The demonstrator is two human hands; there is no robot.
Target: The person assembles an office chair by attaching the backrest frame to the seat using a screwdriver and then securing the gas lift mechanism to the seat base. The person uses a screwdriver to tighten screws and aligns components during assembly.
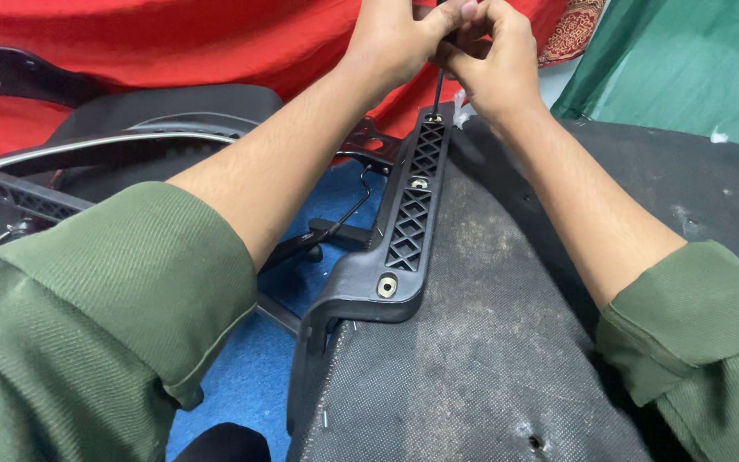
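A black plastic armrest bracket (408,227) with a lattice pattern lies bolted along the left edge of an upturned chair seat (506,342) covered in dusty black fabric. Both my hands meet at the top of the view over the bracket's far bolt (432,118). My left hand (395,38) and my right hand (489,60) together grip a thin dark hex key (440,85) that stands upright in that bolt. Two more bolts show lower on the bracket, one in the middle (419,183) and one near the front (387,285).
A second black armrest frame (87,158) lies to the left on a blue mat (254,359). Red cloth (173,43) hangs behind, green cloth (694,60) at the upper right. My green sleeves fill the lower corners.
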